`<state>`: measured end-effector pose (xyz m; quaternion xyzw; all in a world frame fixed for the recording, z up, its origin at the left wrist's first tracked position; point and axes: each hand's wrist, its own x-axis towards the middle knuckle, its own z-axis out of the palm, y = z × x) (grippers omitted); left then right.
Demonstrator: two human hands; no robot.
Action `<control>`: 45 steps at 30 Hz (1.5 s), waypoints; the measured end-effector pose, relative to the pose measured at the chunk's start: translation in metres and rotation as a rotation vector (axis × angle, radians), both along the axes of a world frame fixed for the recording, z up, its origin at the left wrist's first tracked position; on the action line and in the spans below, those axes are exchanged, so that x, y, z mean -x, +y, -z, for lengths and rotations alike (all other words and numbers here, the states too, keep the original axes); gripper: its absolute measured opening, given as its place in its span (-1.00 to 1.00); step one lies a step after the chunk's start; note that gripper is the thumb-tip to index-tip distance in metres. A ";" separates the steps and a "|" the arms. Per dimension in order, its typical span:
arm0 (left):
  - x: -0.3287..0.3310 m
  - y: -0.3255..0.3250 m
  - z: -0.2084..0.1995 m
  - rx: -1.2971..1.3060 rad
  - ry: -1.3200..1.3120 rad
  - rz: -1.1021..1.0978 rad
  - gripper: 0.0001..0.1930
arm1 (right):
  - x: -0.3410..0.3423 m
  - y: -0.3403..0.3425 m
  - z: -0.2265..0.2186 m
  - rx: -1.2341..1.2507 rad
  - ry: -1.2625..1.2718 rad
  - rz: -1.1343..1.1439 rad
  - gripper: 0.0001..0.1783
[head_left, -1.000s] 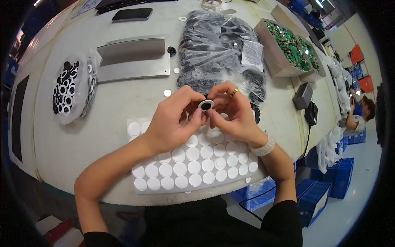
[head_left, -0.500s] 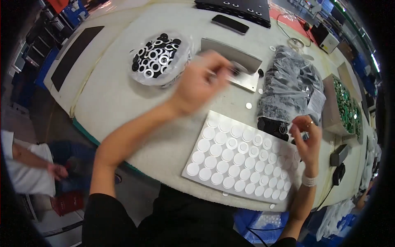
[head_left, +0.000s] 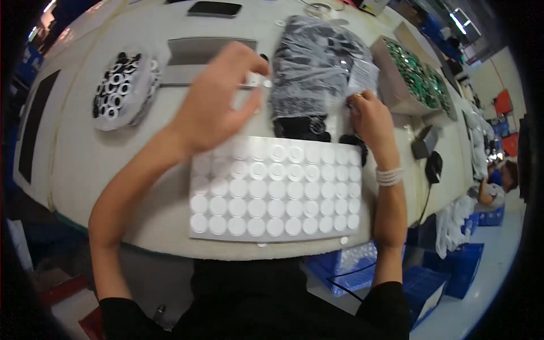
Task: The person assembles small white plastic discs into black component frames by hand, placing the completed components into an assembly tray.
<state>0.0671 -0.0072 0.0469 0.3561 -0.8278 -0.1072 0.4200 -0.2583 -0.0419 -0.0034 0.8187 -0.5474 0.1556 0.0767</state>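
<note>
Hands well apart tbh: L hand (head_left: 218, 99) blurry w/ thumb n fingers spread, R hand (head_left: 373, 122) curled, can't tell if gripping. Bag of blk parts (head_left: 309, 71) is ~10 o'clock from R hand (nearer one), long axis 12-to-6.

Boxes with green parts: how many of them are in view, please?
2: the left box, to the right of the wrapped bundle, and the right box, beside it. More may be hidden.

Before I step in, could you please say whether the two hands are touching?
No, the left hand is well apart from the right hand beside the wrapped bundle.
</note>
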 end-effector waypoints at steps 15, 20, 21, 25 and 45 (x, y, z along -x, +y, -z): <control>0.080 0.001 0.070 -0.077 0.096 0.317 -0.84 | -0.034 0.012 -0.006 -0.059 -0.214 -0.114 -0.87; 0.080 0.003 0.070 -0.054 0.074 0.291 -0.84 | 0.002 -0.007 0.027 -0.017 0.053 -0.008 -0.68; 0.079 0.002 0.070 -0.049 0.070 0.282 -0.84 | 0.000 -0.010 0.029 -0.011 0.050 -0.018 -0.68; 0.081 0.002 0.069 -0.053 0.071 0.290 -0.84 | 0.005 -0.011 0.033 0.070 0.097 -0.014 -0.52; 0.072 0.001 0.056 -0.333 0.212 0.264 -0.87 | -0.030 0.015 -0.024 0.324 -0.135 -0.360 -0.81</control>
